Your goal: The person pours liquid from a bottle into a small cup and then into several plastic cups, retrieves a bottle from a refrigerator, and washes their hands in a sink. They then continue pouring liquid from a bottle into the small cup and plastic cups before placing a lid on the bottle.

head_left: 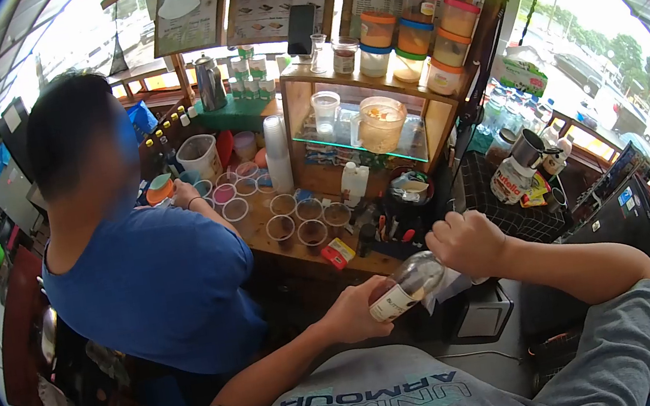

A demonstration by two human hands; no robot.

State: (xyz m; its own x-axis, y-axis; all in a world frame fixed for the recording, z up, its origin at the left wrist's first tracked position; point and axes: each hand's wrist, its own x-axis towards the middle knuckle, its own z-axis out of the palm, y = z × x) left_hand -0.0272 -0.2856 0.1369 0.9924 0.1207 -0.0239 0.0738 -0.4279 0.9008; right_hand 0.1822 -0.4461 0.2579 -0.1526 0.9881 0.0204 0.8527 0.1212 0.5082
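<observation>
One bottle, lower centre, appears slick, breakable, best held mid-body, where the left hand wraps it; right hand curls near its top, grasp undeterminable.

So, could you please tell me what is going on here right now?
The camera wearer's left grip holds a bottle by its labelled end, while the right grip is closed at the other end; whether it holds a cap is hidden. To the left, a co-worker in blue stands close to an orange container. Open plastic cups stand on the wooden counter ahead, several with dark contents.
</observation>
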